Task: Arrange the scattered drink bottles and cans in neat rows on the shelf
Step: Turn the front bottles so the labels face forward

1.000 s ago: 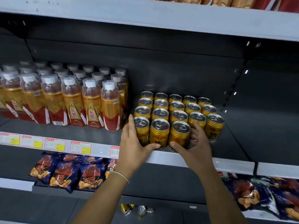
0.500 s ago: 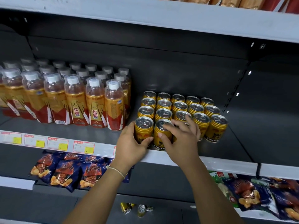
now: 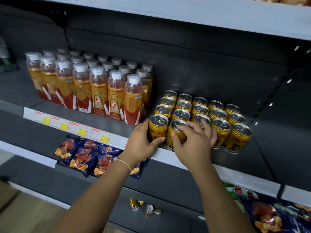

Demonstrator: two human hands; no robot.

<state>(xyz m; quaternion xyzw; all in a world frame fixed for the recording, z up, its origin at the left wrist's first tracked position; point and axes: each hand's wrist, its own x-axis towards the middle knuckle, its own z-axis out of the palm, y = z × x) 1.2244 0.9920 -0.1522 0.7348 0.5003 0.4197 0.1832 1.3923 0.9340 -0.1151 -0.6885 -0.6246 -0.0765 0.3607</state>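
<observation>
Both hands on the front gold cans — shelf edge.
The left hand wraps the corner can; the right hand clasps its neighbour — both upright, lids skyward.

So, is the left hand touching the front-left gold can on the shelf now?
Touching. The head view shows the left hand wrapped around the front-left gold can: the thumb lies across the can's lower front and the fingers curl along its left side, with no gap.

You are reaching both arms forward, your left hand cupping with thumb extended, your right hand curling its fingers downward.
</observation>
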